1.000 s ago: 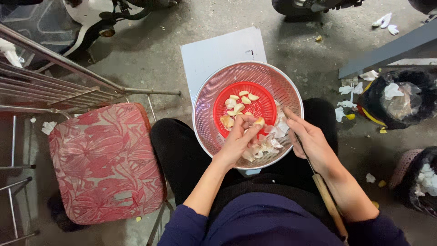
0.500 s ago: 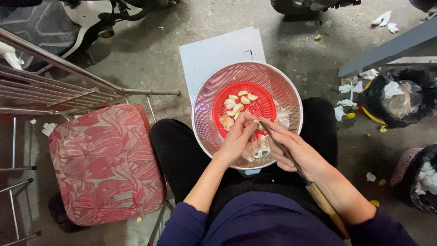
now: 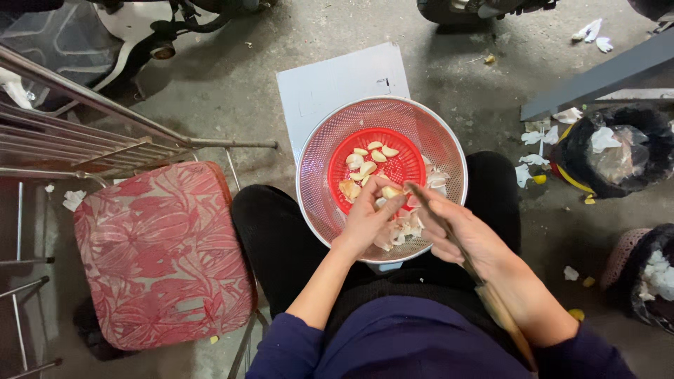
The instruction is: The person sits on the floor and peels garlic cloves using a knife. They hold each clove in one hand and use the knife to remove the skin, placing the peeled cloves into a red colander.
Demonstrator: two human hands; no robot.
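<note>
A round metal colander (image 3: 330, 151) rests on my lap, with a small red basket (image 3: 405, 165) inside it holding several peeled garlic cloves (image 3: 366, 158). My left hand (image 3: 370, 219) pinches a garlic clove (image 3: 391, 191) over the colander's near side. My right hand (image 3: 469, 237) grips a knife (image 3: 435, 213) whose blade tip meets that clove; its wooden handle runs back along my forearm. Papery garlic skins (image 3: 404, 228) lie in the colander under my hands.
A stool with a red patterned cushion (image 3: 161, 256) stands at my left, beside a metal rack (image 3: 63, 140). A white board (image 3: 337, 84) lies under the colander. A black waste bag (image 3: 618, 151) and another bag (image 3: 649, 274) sit at right, among scraps on the concrete floor.
My right hand has moved left with the knife, bringing the blade to the clove held in my left hand. The left hand stays over the colander.
</note>
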